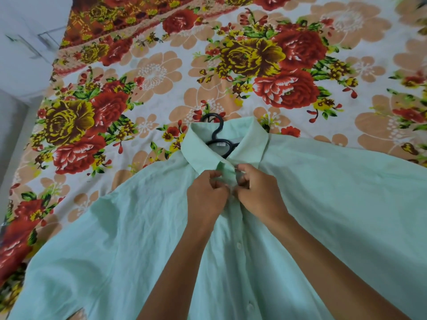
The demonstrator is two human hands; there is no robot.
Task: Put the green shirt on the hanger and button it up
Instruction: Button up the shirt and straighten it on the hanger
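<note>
The green shirt (pixel 138 239) lies front-up on the flowered bed (pixel 150 72), thin, soft and prone to bunching. Just below the collar, the left hand (pixel 206 192) and right hand (pixel 256 190) each pinch a placket edge, the best hold for buttoning. Beyond, the black hanger (pixel 216 132) sits inside the neck.

A bed (pixel 161 72) fills the view, covered by a floral sheet (pixel 288 61). A pale wall (pixel 20 31) stands at left.
</note>
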